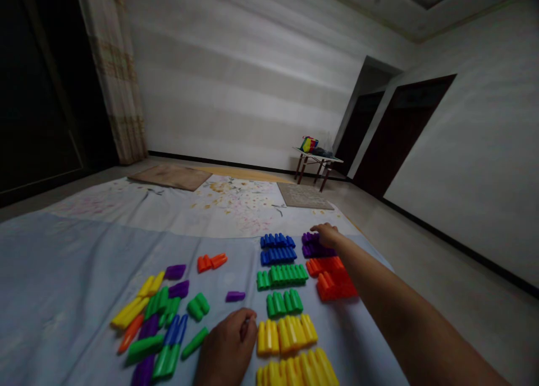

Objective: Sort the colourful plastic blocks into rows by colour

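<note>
The right hand (pixel 327 235) is at the purple blocks (pixel 314 251) on the far right; whether it grips one, I cannot tell. The left hand (pixel 228 345) is curled closed, near, just left of the yellow blocks (pixel 290 336). Mixed blocks (pixel 170 333) lie near left on the sheet (pixel 227 231).

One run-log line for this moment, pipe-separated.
left hand: curled, beside yellow rows, grip unclear | right hand: at purple rows, contact unclear | green rows: beyond yellow rows | mixed pile: left of left hand
</note>
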Demonstrator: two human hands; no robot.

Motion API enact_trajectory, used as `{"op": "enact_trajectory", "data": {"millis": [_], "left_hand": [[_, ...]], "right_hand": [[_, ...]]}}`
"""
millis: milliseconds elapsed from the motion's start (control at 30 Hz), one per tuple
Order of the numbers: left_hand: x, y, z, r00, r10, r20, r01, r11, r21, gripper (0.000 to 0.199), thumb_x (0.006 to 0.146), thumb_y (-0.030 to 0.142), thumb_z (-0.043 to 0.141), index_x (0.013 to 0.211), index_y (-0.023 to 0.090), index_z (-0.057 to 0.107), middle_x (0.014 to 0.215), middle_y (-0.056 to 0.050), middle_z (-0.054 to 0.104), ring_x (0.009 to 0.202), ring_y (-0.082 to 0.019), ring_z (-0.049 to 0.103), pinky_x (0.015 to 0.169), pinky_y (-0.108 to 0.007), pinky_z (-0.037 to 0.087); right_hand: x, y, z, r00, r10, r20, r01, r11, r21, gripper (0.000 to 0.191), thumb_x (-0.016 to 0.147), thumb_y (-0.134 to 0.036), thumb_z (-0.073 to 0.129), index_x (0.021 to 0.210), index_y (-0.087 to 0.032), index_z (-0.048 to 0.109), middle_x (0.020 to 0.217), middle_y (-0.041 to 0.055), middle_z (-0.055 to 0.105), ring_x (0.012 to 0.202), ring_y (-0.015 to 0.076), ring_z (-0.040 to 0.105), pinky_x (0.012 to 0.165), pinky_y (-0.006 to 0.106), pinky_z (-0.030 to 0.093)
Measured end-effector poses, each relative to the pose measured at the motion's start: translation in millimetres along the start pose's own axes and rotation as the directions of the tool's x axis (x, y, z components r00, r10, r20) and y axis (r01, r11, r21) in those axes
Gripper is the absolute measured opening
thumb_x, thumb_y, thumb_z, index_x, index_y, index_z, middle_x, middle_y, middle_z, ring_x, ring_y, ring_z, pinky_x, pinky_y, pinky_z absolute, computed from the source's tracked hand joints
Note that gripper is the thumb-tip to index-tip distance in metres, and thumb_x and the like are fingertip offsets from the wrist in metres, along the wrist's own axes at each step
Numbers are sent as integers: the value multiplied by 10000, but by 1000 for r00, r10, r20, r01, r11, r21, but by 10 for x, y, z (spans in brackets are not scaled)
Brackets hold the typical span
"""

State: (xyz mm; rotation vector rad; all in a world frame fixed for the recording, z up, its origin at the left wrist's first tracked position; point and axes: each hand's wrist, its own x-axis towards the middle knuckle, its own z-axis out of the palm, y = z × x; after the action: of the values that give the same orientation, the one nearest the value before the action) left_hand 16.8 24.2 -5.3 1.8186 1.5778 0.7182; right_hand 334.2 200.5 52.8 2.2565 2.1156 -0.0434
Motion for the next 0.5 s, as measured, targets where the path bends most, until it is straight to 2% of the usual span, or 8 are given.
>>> {"op": "enact_trajectory", "data": {"millis": [100, 200, 233, 300, 367, 433, 500], "left_hand": [[-27, 19, -1, 1000, 2, -21, -2, 1000, 0, 237, 812, 258, 385, 802, 238, 621, 788, 14, 671, 729, -119, 598, 647, -211, 357], [-49, 39, -3, 1000, 7, -26, -7, 1000, 13, 235, 816, 256, 385, 795, 232, 618, 773, 9, 668, 722, -118, 594, 638, -213, 344], [-53, 43, -3, 1000, 13, -25, -13, 1000, 21, 233, 816, 256, 386, 796, 229, 617, 772, 7, 667, 720, -118, 593, 634, -213, 340], [-57, 44, 2, 999, 31, -24, -30, 998, 47, 234, 820, 260, 384, 796, 226, 613, 768, 3, 664, 714, -116, 589, 622, -214, 331], [-55, 33, 11, 999, 50, -16, -49, 995, 89, 247, 828, 264, 369, 770, 219, 604, 754, -1, 657, 700, -115, 585, 606, -218, 321], [-49, 14, 24, 998, 61, -7, -60, 989, 138, 254, 829, 258, 360, 746, 212, 595, 755, -8, 652, 695, -116, 583, 599, -224, 316], [-45, -8, 38, 998, 68, 1, -67, 982, 177, 238, 821, 247, 371, 755, 205, 595, 778, -19, 653, 710, -122, 587, 605, -229, 320]], "right_hand": [[-77, -226, -108, 993, -96, -62, 99, 994, 45, 532, 680, -52, 513, 1186, -213, 538, 1219, 109, 531, 1142, 273, 426, 891, 397, 325], [-260, -651, -190, 961, -248, -121, 260, 961, 97, 498, 732, -80, 495, 1210, -216, 515, 1238, 71, 524, 1140, 211, 433, 916, 326, 326], [-347, -822, -200, 936, -327, -132, 342, 932, 117, 457, 741, -94, 502, 1177, -225, 544, 1191, 51, 561, 1109, 189, 460, 916, 298, 330], [-540, -1172, -189, 810, -561, -173, 586, 791, 179, 376, 742, -100, 511, 1093, -199, 601, 1069, 52, 627, 1014, 185, 519, 887, 292, 357], [-722, -1493, -139, 708, -686, -166, 706, 683, 190, 324, 747, -136, 539, 1057, -192, 618, 996, 43, 652, 953, 177, 545, 854, 278, 376], [-862, -1755, -61, 658, -745, -110, 751, 640, 159, 293, 750, -206, 573, 1038, -185, 625, 927, 49, 659, 903, 182, 553, 802, 278, 394], [-949, -1947, 30, 649, -760, -30, 757, 642, 118, 303, 742, -289, 602, 1027, -190, 630, 885, 53, 656, 872, 193, 554, 754, 281, 405]]}}
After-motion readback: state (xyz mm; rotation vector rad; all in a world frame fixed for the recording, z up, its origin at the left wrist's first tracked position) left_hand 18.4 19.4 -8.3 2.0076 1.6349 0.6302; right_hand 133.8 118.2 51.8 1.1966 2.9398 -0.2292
